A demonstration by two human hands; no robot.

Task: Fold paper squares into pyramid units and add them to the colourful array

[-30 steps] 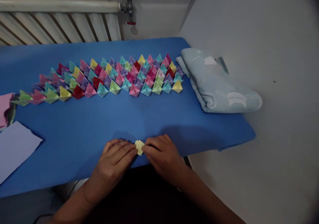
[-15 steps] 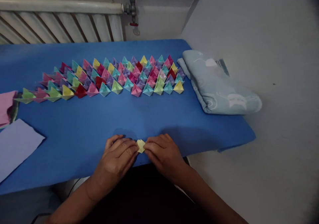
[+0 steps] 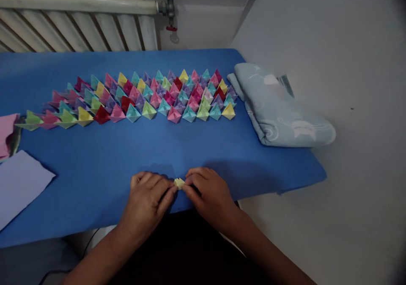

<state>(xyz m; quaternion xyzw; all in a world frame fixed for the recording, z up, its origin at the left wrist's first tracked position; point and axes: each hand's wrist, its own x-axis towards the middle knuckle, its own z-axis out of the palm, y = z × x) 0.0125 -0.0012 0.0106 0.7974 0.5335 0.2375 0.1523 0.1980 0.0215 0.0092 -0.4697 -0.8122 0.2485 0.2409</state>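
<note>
A small piece of folded yellow paper [image 3: 179,184] is pinched between my two hands at the near edge of the blue-covered table [image 3: 133,143]. My left hand [image 3: 147,196] grips its left side between thumb and fingers. On the right side, my right hand [image 3: 207,192] holds it the same way, fingers curled. Parts of the paper are covered by the fingertips. Beyond the hands, several rows of folded paper boats [image 3: 149,110] in pink, blue, green, yellow, purple and red stand close together.
A purple paper sheet [image 3: 23,183] lies at the left, near a stack of pink and other sheets [image 3: 6,135]. A folded light-blue cloth [image 3: 282,111] rests at the right by the wall. Behind the table are a radiator [image 3: 79,27] and a pipe valve [image 3: 171,10].
The yellow paper looks flatter, with less of its face showing. My fingers have shifted their pinch, and the right hand's thumb and forefinger stand farther apart. The view has moved slightly.
</note>
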